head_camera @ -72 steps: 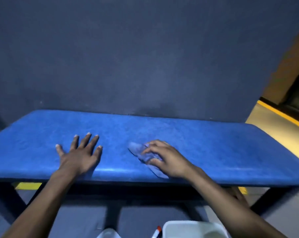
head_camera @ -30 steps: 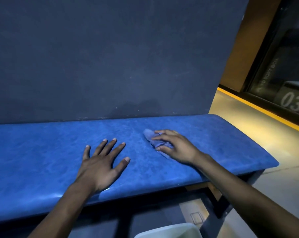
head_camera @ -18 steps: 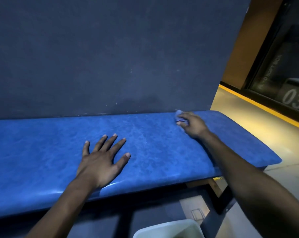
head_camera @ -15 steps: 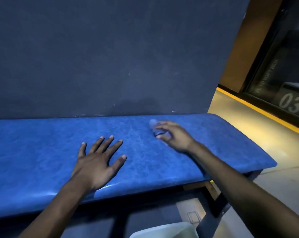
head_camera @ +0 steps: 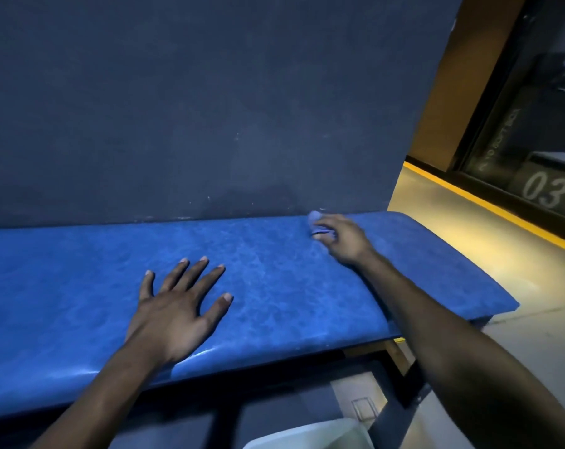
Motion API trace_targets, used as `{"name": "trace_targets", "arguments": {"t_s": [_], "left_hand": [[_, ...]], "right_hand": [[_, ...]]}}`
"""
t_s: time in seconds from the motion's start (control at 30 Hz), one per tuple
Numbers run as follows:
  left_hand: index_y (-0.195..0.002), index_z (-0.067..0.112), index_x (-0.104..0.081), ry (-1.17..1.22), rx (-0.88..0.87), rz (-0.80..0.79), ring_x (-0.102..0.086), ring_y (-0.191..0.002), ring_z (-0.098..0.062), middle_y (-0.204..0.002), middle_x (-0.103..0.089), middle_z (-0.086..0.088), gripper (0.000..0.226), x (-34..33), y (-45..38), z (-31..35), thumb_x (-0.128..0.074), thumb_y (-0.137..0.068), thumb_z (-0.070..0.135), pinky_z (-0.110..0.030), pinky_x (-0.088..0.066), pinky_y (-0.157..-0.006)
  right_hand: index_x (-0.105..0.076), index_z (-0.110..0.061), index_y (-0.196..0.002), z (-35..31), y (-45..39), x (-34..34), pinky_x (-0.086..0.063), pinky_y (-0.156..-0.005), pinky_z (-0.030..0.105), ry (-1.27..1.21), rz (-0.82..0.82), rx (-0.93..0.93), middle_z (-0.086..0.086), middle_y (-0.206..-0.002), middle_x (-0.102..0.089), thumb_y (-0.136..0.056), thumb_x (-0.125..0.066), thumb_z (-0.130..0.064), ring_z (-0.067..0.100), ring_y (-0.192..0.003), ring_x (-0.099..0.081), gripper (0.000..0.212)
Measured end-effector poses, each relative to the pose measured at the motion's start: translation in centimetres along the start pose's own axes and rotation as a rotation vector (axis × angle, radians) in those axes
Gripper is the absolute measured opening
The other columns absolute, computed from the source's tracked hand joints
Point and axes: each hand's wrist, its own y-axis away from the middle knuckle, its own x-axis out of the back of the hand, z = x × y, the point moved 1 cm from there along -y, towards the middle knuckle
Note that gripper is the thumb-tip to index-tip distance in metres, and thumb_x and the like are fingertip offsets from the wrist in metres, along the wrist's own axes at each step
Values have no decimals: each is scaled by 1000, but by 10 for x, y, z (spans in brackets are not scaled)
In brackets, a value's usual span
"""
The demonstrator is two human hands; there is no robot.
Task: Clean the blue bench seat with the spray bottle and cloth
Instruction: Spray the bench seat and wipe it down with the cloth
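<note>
A long blue bench seat (head_camera: 274, 280) against a dark wall (head_camera: 209, 108). The left hand (head_camera: 177, 309) lies flat on it, fingers spread, grasping nothing. Near the back edge, the right hand (head_camera: 342, 238) presses a bunched pale-blue cloth (head_camera: 316, 220) against the seat.

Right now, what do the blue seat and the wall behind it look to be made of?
The bench seat looks like padded vinyl or faux leather: mottled grain, a glossy highlight along its rounded front edge. The wall looks like matte painted plaster or board, dull with pale scuffs. Neither is certain by sight.
</note>
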Motion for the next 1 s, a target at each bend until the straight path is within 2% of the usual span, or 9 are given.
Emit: {"name": "trace_targets", "arguments": {"t_s": [0.1, 0.2, 0.3, 0.4, 0.5, 0.57, 0.67, 0.77, 1.0], "left_hand": [[-158, 56, -13, -5, 4, 10, 7, -159, -4, -171, -4, 25, 81, 1, 1, -1, 1, -83, 84, -52, 7, -127], [-159, 56, -13, -4, 14, 17, 7, -160, -10, -172, -4, 23, 83, 0, 2, -1, 2, -82, 85, -52, 8, -127], [-159, 56, -11, -15, 21, 8, 8, -160, -12, -172, -3, 23, 83, -1, 0, 0, 2, -82, 85, -54, 10, -126], [-159, 55, -10, -21, 20, 15, 7, -161, -13, -172, -3, 23, 82, -2, 0, 1, 1, -83, 84, -54, 9, -126], [-159, 55, -10, -35, 16, 15, 6, -161, -13, -172, -4, 23, 82, -1, -1, 1, 1, -84, 83, -54, 7, -126], [-159, 55, -11, -35, 9, 23, 5, -161, -13, -172, -5, 23, 81, -1, 1, 0, 1, -84, 83, -54, 6, -126], [-159, 55, -10, -38, 21, 14, 6, -161, -13, -172, -4, 23, 82, -1, 0, 1, 3, -84, 83, -54, 7, -126], [-160, 53, -6, -53, 27, 11, 8, -161, -14, -172, -2, 22, 82, -3, 0, 3, 3, -85, 82, -56, 7, -126], [-160, 52, -10, -62, 14, 8, 4, -161, -14, -173, -6, 21, 79, -3, -4, 1, -2, -88, 81, -57, 5, -126]], "right_hand": [[-73, -18, -119, -69, 42, -10, -41, -108, 19, -133, -152, 267, 2, -131, -67, -87, -71, -31, 14, -125, -60, 34], [-68, -27, -125, -61, 104, 20, -31, -110, 14, -145, -263, 434, -7, -141, -58, -95, -66, -30, 3, -136, -48, 30], [-69, -29, -122, 16, 100, 55, -35, -107, 14, -43, -152, 329, -11, -134, -59, -98, -62, -28, 6, -134, -51, 24], [-67, -29, -122, 83, 51, 64, -40, -98, 26, 99, -11, 68, -1, -130, -62, -98, -63, -25, 24, -128, -56, 25], [-68, -23, -124, 83, 12, 41, -40, -101, 33, 134, 22, -99, 6, -132, -62, -96, -62, -33, 31, -126, -54, 30], [-71, -20, -121, 48, 11, 27, -38, -102, 21, 67, 1, -18, 5, -130, -65, -93, -64, -35, 27, -125, -58, 33], [-72, -17, -121, -9, 55, 27, -29, -103, 3, -27, -163, 244, -6, -130, -63, -91, -71, -23, 4, -124, -53, 30], [-68, -28, -123, -27, 73, 24, -35, -106, 13, -68, -284, 376, -11, -135, -59, -94, -66, -29, -1, -128, -50, 30], [-71, -21, -117, -92, -2, -46, -32, -97, 19, -52, -104, 232, 1, -130, -64, -92, -66, -27, 24, -125, -56, 26]]}}
